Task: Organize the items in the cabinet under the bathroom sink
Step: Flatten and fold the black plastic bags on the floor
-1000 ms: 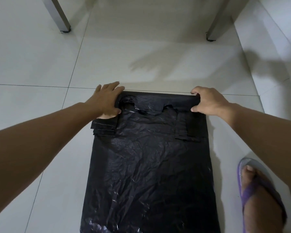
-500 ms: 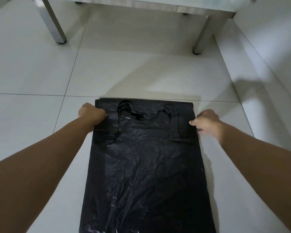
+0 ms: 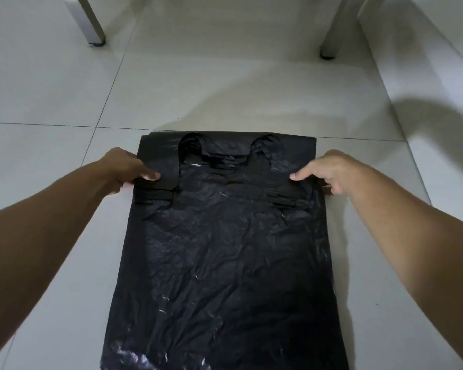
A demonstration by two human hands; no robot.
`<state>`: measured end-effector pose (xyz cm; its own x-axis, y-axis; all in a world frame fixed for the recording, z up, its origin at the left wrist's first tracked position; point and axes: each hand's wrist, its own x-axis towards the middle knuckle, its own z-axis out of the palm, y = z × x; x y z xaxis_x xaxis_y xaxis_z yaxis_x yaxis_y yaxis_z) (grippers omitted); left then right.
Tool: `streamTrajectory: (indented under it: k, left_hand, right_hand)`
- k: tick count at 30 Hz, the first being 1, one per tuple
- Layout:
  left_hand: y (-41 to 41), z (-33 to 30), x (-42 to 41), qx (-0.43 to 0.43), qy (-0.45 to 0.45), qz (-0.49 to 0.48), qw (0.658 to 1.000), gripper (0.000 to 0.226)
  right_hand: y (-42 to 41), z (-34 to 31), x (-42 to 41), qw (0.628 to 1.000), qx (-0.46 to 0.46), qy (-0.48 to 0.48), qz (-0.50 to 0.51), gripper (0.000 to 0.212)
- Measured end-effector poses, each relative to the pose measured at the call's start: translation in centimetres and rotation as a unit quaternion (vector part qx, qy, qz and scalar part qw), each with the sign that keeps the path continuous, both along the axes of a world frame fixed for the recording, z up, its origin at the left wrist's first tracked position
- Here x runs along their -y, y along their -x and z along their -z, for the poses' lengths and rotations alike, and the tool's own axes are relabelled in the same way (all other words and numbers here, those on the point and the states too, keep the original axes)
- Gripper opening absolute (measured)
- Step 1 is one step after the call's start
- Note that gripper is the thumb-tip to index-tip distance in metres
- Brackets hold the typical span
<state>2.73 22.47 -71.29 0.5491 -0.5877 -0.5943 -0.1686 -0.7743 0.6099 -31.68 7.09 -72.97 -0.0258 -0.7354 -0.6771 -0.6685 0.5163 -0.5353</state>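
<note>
While we look down from the head camera, the biggest thing we see is the floor (image 3: 51, 84), made of large pale tiles with thin dark joints. On it lies a stack of black plastic bags (image 3: 225, 263), flat and wrinkled, with small shiny spots. It fills the middle of the view and runs from the centre down to 6 o'clock, where it leaves the frame. Its far end is folded back toward us, so the handle loops and their cut-outs lie on top of the bags. At 1 to 3 o'clock a pale wall (image 3: 439, 62) meets the floor. At 11 o'clock stands a grey metal leg (image 3: 90, 20), and at 1 o'clock a second leg (image 3: 334, 30), both on the tiles. Our left hand (image 3: 126, 166) pinches the left edge of the folded part, thumb on top. Our right hand (image 3: 329, 169) pinches the right edge in the same manner, thumb on top and fingers curled at the side.
</note>
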Motion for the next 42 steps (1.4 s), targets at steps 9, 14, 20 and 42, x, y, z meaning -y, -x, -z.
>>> streamTrajectory:
  k: [9,14,20,42]
  left_hand:
    - [1.0,-0.3,-0.7,0.005,0.035,0.042,0.998,0.034]
    - [1.4,-0.5,-1.4,-0.004,0.014,0.022,1.0,0.03]
    - [1.8,0.4,-1.5,-0.003,0.093,-0.002,0.996,0.05]
    - [1.8,1.1,-3.6,0.029,0.159,0.074,0.984,0.018]
  right_hand:
    - [0.8,-0.5,-2.9,0.983,0.001,0.14,-0.119,0.055]
    - [0.4,-0.9,-4.3,0.951,-0.084,0.21,-0.212,0.073]
    - [-0.1,-0.4,-6.1,0.915,-0.157,0.292,-0.229,0.062]
    - [0.3,0.2,-7.3,0.918,-0.081,0.334,-0.199,0.058]
